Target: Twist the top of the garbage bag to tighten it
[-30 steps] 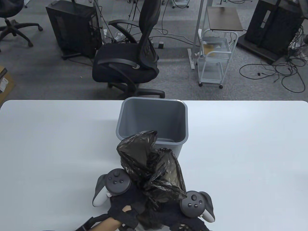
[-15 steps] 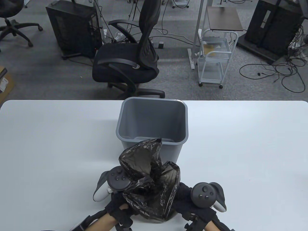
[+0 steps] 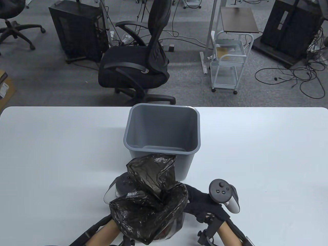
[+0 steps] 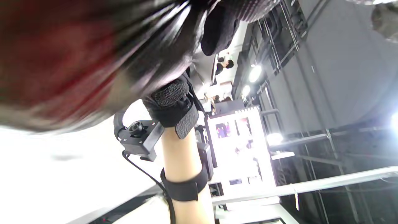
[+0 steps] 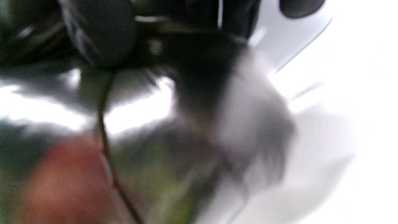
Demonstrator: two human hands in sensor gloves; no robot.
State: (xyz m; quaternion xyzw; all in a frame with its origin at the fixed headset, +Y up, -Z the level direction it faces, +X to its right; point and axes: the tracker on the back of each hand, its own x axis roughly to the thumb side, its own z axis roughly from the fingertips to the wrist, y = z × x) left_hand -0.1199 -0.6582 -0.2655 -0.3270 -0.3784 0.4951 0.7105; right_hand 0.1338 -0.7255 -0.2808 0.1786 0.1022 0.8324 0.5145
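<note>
The black garbage bag (image 3: 150, 202) stands on the white table (image 3: 51, 159) at the near edge, its loose top flaring up toward the grey bin (image 3: 164, 125). My left hand (image 3: 116, 188) is mostly hidden behind the bag's left side, with only its tracker showing. My right hand (image 3: 198, 202) grips the bag's right side, with its tracker up. In the left wrist view the blurred bag (image 4: 93, 56) fills the top left, with a left fingertip (image 4: 217, 31) against it and the right hand (image 4: 172, 107) under it. The right wrist view is blurred, with bag plastic (image 5: 140, 109) close up.
The open grey bin stands just behind the bag in the middle of the table. A black office chair (image 3: 138, 64) and a white trolley (image 3: 229, 61) stand on the floor beyond the far edge.
The bag's top has sunk and spread lower toward me. My right hand has swung out to the right and farther from me. The bag now covers my left hand.
</note>
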